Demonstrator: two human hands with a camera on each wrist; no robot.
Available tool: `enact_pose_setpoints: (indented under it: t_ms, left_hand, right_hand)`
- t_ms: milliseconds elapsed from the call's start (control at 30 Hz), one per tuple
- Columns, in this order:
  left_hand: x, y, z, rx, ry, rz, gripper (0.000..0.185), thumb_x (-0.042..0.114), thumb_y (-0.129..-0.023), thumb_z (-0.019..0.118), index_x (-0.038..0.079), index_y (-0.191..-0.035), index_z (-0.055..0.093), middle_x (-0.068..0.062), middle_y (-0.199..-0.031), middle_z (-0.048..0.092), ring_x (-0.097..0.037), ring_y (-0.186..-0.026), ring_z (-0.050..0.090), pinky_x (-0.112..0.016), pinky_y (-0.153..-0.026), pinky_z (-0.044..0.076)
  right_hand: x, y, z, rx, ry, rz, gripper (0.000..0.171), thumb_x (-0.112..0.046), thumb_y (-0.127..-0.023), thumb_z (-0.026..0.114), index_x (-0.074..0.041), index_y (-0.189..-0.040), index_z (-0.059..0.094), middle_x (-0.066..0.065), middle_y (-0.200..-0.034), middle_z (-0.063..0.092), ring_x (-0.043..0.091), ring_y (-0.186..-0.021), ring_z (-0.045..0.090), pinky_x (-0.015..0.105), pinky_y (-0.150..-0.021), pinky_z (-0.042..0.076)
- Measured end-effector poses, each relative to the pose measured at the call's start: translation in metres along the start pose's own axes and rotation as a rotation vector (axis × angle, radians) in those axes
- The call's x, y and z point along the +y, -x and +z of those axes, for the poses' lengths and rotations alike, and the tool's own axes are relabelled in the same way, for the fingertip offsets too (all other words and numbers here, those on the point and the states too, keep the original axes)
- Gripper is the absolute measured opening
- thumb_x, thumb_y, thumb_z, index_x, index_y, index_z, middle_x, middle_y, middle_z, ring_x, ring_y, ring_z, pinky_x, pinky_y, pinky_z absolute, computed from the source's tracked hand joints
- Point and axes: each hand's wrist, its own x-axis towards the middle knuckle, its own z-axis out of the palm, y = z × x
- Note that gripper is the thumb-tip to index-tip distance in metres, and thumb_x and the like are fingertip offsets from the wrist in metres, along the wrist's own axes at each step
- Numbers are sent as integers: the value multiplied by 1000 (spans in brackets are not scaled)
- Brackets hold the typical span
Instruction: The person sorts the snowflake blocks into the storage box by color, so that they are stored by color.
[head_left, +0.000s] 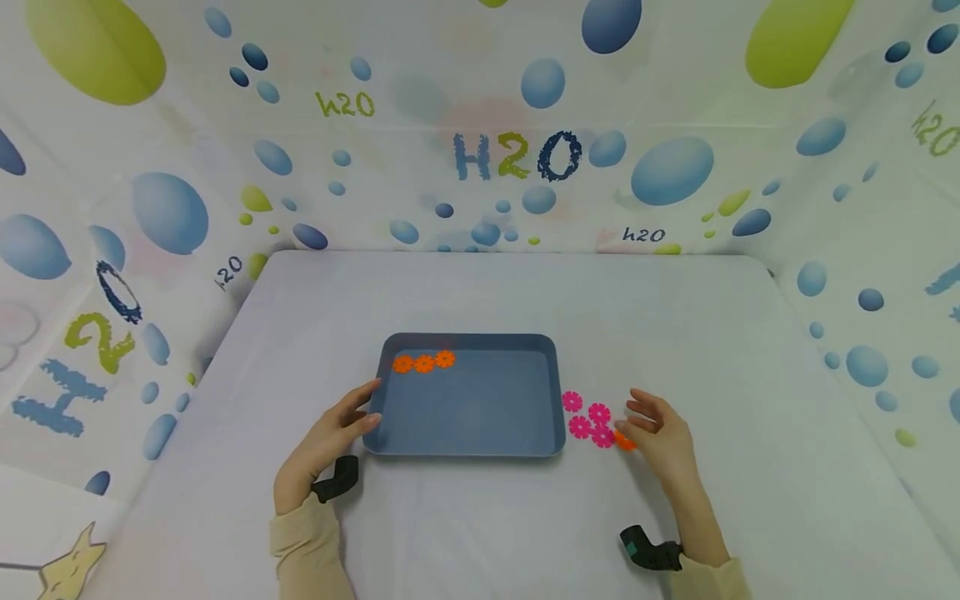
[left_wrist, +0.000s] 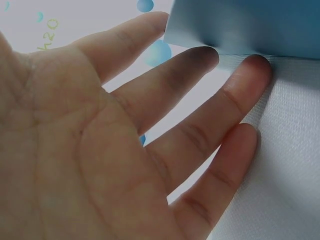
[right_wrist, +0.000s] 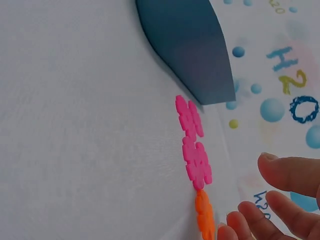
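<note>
Left hand [head_left: 333, 433], fingers straight, steadies the tray [head_left: 468, 450]; right hand [head_left: 660, 433] (fingers loose, holding nothing) reaches the orange gear [head_left: 624, 442] beside it — a pinch comes next.

We are looking into a small staged booth, more a recording set-up than a home or shop. A white cloth-covered bench [head_left: 480, 533] fills the lower frame, and printed backdrop sheets [head_left: 480, 125] close it in at the back and both sides, patterned with blue bubbles, green blobs and "H2O" lettering. A black strap-mounted camera [head_left: 648, 550] sits on each wrist at the bottom of the frame.
</note>
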Motion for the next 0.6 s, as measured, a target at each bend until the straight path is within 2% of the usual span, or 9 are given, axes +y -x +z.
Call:
enact_pose_setpoints:
  t_ms: [167,333,467,600]
  left_hand:
    - [-1,-1,1,0,0,2,59,24,-92,54,14,-144,29,-23,-145,27,-47,-123,36,-58,-93,36]
    - [2,0,0,-7,-9,18,59,25,-92,54,13,-145,29,-23,-145,27,-48,-123,36,-57,-93,36]
    - [5,1,-2,-5,-15,29,59,25,-93,53,12,-145,28,-24,-145,27,-48,-123,36,-57,-93,37]
    - [6,2,-2,-3,-10,27,59,25,-93,53,12,-145,28,-24,-145,27,-49,-123,35,-58,-93,36]
  right_hand:
    - [6,3,1,63,91,-4,59,-19,-84,67,-9,-136,42,15,-129,51,30,-115,49,38,-86,48]
    - [11,6,3,124,147,-13,61,-11,-80,70,-8,-134,43,16,-127,53,32,-115,46,45,-91,42]
    - [15,10,5,145,166,-15,62,-10,-78,70,-8,-134,43,17,-126,54,31,-111,48,45,-89,42]
    - [20,12,6,159,213,-16,61,-11,-78,70,-8,-134,44,14,-123,56,27,-104,51,37,-80,44]
